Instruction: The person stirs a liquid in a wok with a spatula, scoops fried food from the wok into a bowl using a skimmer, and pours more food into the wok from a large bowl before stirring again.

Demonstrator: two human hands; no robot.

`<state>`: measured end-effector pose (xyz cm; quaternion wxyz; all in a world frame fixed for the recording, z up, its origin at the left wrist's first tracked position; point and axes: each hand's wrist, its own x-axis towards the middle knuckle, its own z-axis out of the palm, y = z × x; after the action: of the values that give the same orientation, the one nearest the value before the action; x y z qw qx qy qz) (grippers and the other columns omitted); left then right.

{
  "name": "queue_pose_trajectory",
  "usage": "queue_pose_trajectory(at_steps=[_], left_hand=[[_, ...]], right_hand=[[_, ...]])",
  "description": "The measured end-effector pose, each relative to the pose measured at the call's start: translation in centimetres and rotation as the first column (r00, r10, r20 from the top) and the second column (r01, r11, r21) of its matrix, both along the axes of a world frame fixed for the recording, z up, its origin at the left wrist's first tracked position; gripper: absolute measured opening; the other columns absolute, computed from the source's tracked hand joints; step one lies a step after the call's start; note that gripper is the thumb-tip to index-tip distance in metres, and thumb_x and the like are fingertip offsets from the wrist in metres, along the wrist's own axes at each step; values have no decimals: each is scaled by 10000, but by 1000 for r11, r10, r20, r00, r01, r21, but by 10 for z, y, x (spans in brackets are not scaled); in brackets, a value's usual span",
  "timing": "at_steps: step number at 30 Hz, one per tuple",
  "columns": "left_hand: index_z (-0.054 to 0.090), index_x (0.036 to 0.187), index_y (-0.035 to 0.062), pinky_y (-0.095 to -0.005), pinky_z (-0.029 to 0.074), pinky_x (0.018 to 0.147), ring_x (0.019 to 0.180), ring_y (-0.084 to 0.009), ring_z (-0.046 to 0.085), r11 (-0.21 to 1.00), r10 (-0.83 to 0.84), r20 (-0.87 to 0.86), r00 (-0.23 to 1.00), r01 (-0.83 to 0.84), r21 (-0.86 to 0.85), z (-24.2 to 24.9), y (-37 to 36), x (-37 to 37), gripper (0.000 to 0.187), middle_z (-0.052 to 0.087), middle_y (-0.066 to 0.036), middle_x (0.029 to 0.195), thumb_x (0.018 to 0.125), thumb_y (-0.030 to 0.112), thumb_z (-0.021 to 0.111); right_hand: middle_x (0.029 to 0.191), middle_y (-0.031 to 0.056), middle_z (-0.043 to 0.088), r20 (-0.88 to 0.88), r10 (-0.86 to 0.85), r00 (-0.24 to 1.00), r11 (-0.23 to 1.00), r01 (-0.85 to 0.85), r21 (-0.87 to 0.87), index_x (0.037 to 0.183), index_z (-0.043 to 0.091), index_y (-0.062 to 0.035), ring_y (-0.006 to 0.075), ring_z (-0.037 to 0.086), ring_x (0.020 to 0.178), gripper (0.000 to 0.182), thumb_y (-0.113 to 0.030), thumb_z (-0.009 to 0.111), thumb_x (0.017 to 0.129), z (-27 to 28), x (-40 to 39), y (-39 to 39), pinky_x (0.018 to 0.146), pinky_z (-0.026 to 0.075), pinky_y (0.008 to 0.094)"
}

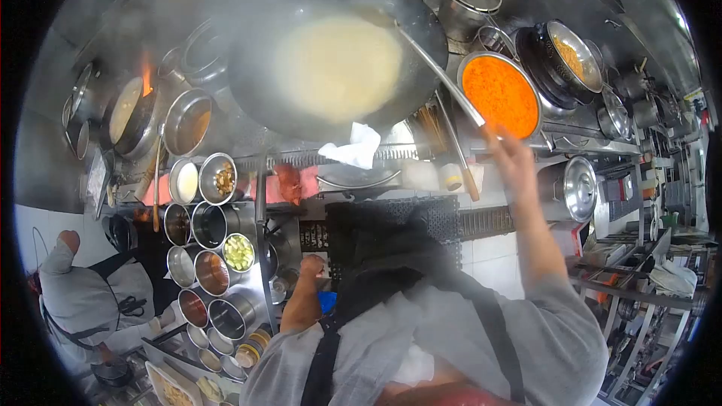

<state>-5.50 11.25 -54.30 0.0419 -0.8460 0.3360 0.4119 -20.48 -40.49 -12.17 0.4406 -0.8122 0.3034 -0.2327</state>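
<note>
My right hand (511, 158) is closed around the wooden end of a long ladle (444, 75). The ladle's metal shaft slants up and left into a large steaming wok (256, 98), and its head is in or over the pale, cloudy liquid (338, 68). Low beside my body, my left hand (312, 265) is curled; what it holds, if anything, is hidden. A crumpled white cloth (353, 147) lies at the wok's near rim. Just left of my right hand, another wooden-handled tool (459, 150) leans against the stove edge.
A pot of orange food (500, 98) stands right of the wok. Metal containers (210, 271) crowd the left side, one with chopped green pieces (238, 252). Flame (147, 75) rises at another wok on the left. A co-worker (98, 293) is at lower left. A lidded pot (579, 188) stands right.
</note>
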Motion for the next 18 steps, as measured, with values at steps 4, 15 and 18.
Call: queue_pose_trajectory(at_steps=[4,15,18], left_hand=[[697,756,153,-390,535,700,834,-259,664,994,-109,58,992,107,39,13,-16,-5,165,689,-62,834,760,238,556],[674,821,24,-297,518,518,574,-165,647,769,-415,-260,872,184,-612,202,-200,-63,182,673,-80,740,854,158,555],[673,881,17,-257,481,520,563,-112,607,989,73,-507,859,-128,-75,314,-322,-106,138,650,-58,684,860,131,599]], right_hand=[[802,119,618,-123,137,983,977,-114,179,1229,524,5,150,559,512,477,-171,640,801,-13,15,31,442,455,285],[639,4,532,211,-69,975,877,-42,479,1273,499,1,64,449,424,506,-116,653,805,25,-114,-115,370,354,228],[718,28,588,144,-191,971,982,187,39,1316,467,-6,77,476,467,555,-130,646,805,39,-186,-200,437,403,236]])
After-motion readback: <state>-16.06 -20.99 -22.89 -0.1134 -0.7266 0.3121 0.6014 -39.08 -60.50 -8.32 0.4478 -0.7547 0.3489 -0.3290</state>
